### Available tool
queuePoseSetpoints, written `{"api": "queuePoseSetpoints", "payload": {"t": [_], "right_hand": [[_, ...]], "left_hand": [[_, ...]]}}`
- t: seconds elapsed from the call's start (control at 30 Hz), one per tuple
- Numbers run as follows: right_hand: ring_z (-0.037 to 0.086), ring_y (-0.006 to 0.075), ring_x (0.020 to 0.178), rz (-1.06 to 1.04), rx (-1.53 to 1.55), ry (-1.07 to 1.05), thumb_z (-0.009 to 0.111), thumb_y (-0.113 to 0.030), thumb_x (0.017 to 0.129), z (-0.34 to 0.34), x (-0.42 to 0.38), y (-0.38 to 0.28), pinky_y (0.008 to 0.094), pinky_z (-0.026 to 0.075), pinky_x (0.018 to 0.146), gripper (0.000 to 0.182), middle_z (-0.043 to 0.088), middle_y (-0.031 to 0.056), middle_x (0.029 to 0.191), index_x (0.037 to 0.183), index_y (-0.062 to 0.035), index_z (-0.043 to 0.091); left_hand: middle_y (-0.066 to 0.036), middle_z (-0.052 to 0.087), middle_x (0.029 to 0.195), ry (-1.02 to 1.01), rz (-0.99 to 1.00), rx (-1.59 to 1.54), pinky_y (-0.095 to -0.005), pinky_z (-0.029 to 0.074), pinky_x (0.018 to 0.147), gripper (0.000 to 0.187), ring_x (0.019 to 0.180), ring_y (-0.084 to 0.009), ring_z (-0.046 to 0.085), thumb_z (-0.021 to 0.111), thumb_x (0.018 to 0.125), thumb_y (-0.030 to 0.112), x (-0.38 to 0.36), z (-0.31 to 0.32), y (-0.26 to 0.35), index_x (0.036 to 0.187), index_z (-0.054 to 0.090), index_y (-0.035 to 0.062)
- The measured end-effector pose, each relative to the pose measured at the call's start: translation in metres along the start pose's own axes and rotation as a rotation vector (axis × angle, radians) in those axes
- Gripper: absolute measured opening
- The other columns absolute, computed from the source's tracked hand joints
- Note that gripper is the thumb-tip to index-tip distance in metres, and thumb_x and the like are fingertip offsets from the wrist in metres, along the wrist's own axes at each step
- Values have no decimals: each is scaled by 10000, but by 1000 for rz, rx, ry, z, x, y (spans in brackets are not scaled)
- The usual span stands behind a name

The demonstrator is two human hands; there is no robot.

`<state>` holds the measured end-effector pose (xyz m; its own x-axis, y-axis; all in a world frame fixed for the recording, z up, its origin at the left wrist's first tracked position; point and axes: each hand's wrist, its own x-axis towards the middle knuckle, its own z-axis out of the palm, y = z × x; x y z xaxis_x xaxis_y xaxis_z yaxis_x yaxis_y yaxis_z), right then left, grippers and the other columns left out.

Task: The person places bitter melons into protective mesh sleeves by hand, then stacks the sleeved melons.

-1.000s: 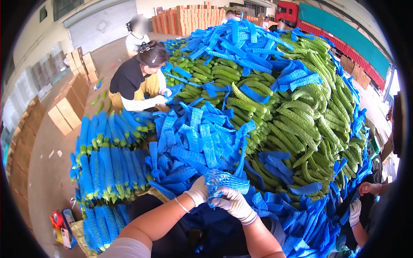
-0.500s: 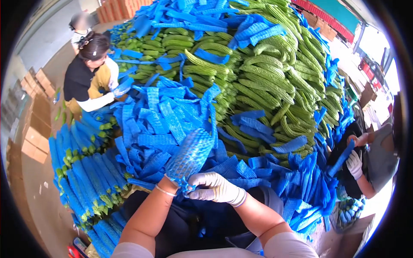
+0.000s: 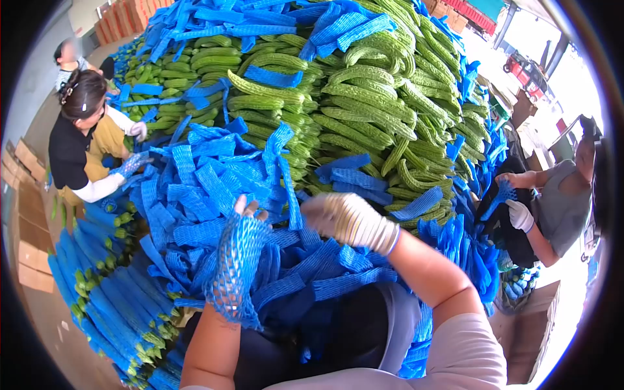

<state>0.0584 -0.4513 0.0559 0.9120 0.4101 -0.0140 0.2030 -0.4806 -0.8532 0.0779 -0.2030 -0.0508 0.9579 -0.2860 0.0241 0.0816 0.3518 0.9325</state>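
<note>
From where I watch, my left hand (image 3: 242,239) is wrapped in a blue net sleeve (image 3: 229,286), its fingertips poking out of the far end, slightly apart and pinching nothing. The net's near edge now sits loose around the wrist. Half a second ago the mesh still covered those fingers and my right hand (image 3: 351,221) was gripping its gathered end; now the two are apart. I read that as the net being fully on, leaving the right hand free. That one, in its striped glove, reaches inward over the near edge of the heap; its fingertips blur, so I can't tell whether they are spread or closing on anything.

Just beyond the hands lies a loose pile of flat blue nets (image 3: 218,185), and behind it the big stack of bare ridged green gourds (image 3: 370,107). Over to my left, gourds already in nets (image 3: 117,305) lie in rows, green ends showing.

Further out, a co-worker in a black top (image 3: 73,149) has blue mesh over one hand, and on my right another in grey (image 3: 567,205) holds a blue net too.
</note>
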Motion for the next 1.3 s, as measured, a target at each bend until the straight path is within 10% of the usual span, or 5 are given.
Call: {"api": "queuePoseSetpoints", "payload": {"t": [0.3, 0.4, 0.67, 0.93, 1.3], "right_hand": [[283, 335, 1362, 712, -1284, 551, 827, -405, 622, -200, 67, 198, 463, 264, 1104, 1096, 290, 160, 1476, 1473, -120, 197], [238, 341, 1383, 732, -1374, 519, 834, -449, 594, -226, 85, 213, 467, 231, 1123, 1148, 251, 174, 1492, 1480, -126, 178], [376, 339, 1267, 555, -1338, 501, 833, -424, 568, -244, 94, 242, 431, 256, 1115, 1173, 388, 212, 1370, 1465, -38, 184], [416, 364, 1250, 663, -1316, 330, 809, -416, 573, -226, 84, 188, 407, 381, 1038, 1192, 419, 241, 1341, 1479, -34, 135], [353, 378, 1323, 655, -765, 328, 765, -560, 653, -146, 57, 193, 399, 338, 1083, 1120, 291, 272, 1454, 1464, -39, 195]], "left_hand": [[-246, 331, 1423, -20, -238, -98, -516, 464, 947, 587, 1206, -447, 461, 460, 965, 145, -32, -50, -23, 1449, 159, 5], [-279, 298, 1438, -47, -401, -1034, -520, 408, 1011, 590, 1252, -475, 404, 465, 960, 118, -51, -85, -40, 1447, 160, -18], [-251, 349, 1417, -14, -418, -1204, -419, 464, 966, 559, 1224, -415, 457, 481, 956, 111, -54, -63, -30, 1432, 220, -23], [-177, 407, 1393, 151, -316, 234, -291, 487, 927, 528, 1159, -241, 533, 499, 959, 148, -50, 3, 0, 1412, 285, -22], [-142, 496, 1328, -61, -72, 256, -297, 451, 945, 469, 1153, -215, 531, 536, 945, 202, -70, 18, 10, 1351, 424, -3]]}}
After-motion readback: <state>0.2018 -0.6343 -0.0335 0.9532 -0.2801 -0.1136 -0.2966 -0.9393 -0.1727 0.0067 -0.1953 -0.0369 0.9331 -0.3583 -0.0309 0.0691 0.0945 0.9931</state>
